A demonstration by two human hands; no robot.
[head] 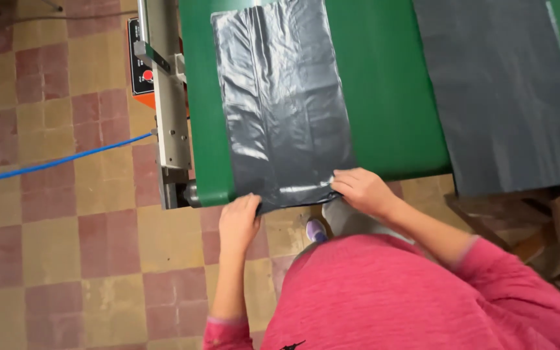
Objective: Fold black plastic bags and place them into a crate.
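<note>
The grey plastic bag (283, 104) stretches straight away from both hands; left hand (238, 223) and right hand (361, 191) fingers pinch its near edge.

near bag (280, 104): thin glossy grey plastic film, creased. belt (384, 97): smooth matt green. right sheet (500, 91): duller plastic. left rail (166, 84): brushed metal. floor (66, 246): worn matt tile.
</note>
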